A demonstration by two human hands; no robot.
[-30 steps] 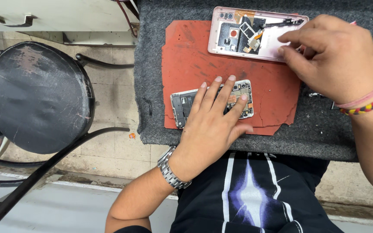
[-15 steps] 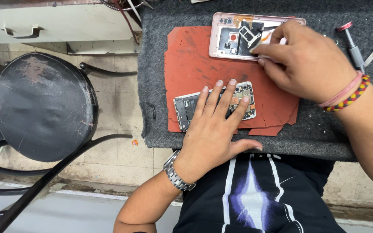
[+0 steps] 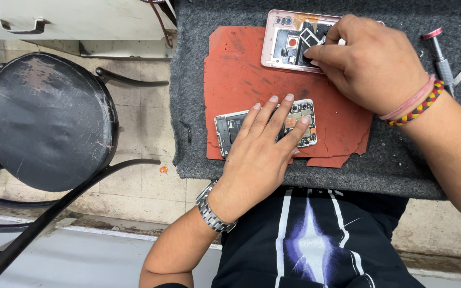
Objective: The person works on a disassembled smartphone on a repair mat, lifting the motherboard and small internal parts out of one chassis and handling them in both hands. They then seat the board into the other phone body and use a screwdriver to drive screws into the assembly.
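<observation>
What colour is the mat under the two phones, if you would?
The mat is red-orange, seen in the head view.

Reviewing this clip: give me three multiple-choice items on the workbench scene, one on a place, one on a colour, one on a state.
1. Where does the left hand rest?
A. On the opened phone near the mat's front edge
B. On the stool
C. On the screwdriver

2. What colour is the mat under both phones?
A. Blue
B. Red-orange
C. White

3. In what state is the pink phone under the right hand?
A. Sealed, screen up
B. Wrapped in film
C. Back off, inner parts showing

Answers: 1 A, the fingers lie spread flat across it. 2 B, the mat is red-orange on grey felt. 3 C, components sit exposed inside its pink frame.
</observation>
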